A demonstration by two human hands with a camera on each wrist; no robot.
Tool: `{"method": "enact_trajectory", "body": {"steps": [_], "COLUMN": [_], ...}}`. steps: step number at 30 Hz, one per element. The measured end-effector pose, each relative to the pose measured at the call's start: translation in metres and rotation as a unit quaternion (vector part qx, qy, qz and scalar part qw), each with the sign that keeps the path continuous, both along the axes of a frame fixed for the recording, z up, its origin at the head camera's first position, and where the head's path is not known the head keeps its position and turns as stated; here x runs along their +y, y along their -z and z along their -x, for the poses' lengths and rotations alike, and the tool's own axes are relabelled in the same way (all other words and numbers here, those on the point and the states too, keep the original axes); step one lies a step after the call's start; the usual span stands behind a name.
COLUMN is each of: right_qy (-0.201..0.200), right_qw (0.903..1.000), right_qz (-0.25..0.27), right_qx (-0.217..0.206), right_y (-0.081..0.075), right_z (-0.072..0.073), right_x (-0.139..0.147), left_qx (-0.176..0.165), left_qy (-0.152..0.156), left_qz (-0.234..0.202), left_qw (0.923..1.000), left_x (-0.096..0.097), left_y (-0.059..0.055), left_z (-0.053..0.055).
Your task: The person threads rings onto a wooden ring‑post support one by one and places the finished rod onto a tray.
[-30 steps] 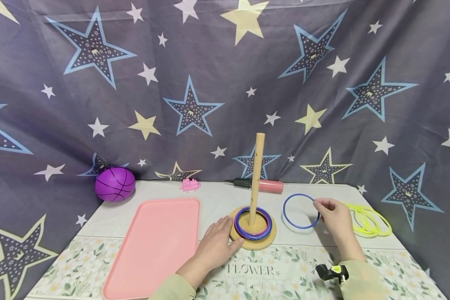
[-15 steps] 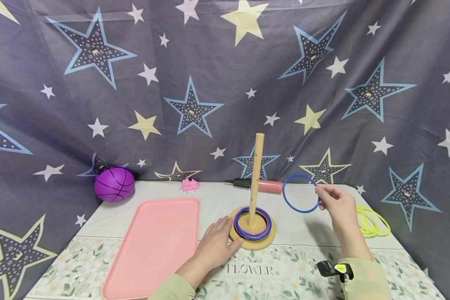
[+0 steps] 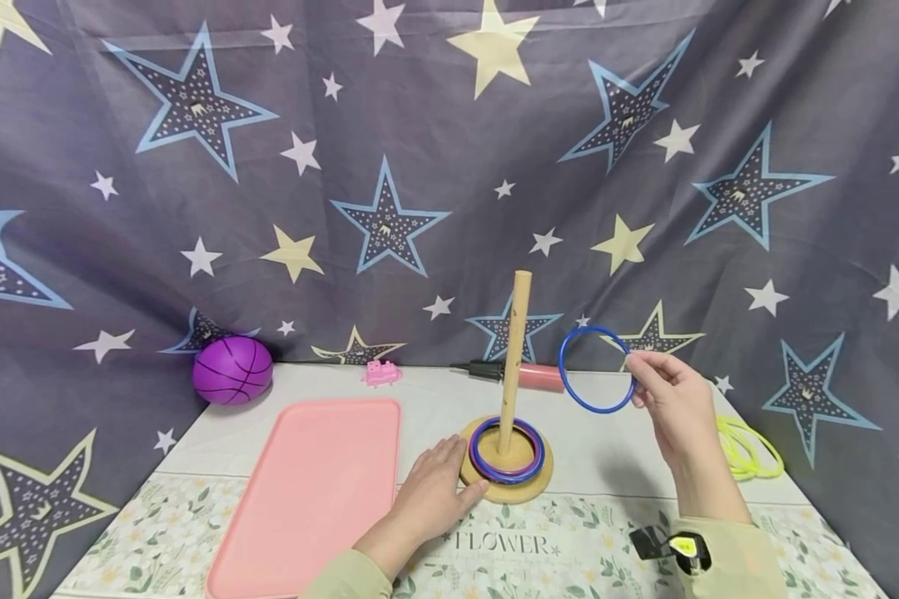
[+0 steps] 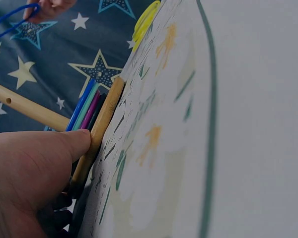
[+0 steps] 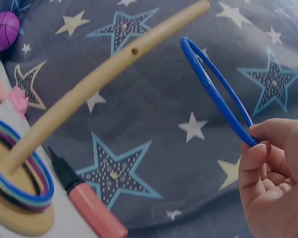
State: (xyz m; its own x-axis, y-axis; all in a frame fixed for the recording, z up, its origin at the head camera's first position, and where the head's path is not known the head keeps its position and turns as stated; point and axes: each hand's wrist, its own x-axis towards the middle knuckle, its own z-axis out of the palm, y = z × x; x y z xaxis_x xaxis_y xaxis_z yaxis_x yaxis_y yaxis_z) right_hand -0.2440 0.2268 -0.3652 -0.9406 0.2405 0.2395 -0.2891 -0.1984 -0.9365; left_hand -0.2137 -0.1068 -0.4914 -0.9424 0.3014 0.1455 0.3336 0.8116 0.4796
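My right hand (image 3: 677, 408) pinches a thin blue ring (image 5: 213, 94) by its edge between thumb and fingers. The ring hangs in the air, tilted, to the right of a wooden peg (image 3: 514, 358). That peg rises from a round wooden base (image 3: 513, 493) on the table. Several rings (image 5: 48, 191) in blue, teal, purple and black lie stacked around its foot. My left hand (image 3: 434, 491) rests against the base's left side, fingers extended, with the thumb (image 4: 79, 144) touching the front rim.
Yellow rings (image 3: 737, 453) lie at the right. Behind the peg is a pink and black hand pump (image 3: 542, 377). A pink tray (image 3: 322, 482) lies left, with a small pink toy (image 3: 381, 373) and purple ball (image 3: 232, 371) farther back. A starry curtain (image 3: 419, 125) closes the back.
My right hand has lifted the blue ring from close over the table to a higher position, uncovering more of the yellow rings. My left hand stays at the base.
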Motion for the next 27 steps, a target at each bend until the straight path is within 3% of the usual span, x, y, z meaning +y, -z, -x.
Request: {"method": "enact_trajectory", "body": {"steps": [14, 27], "right_qy": [-0.064, -0.070], "right_qw": [0.9938, 0.9922], "right_qz": [0.021, 0.012], "right_qx": [0.089, 0.102], "right_y": [-0.044, -0.074], "right_z": [0.000, 0.011], "right_x": [-0.026, -0.055], "left_qx": [-0.007, -0.004], "left_qy": [-0.004, -0.001], "left_qz": [-0.004, 0.000], "left_qw": [1.0000, 1.0000], "left_x": [0.000, 0.001], "left_y": [-0.002, -0.001], "left_z": [-0.002, -0.003]}}
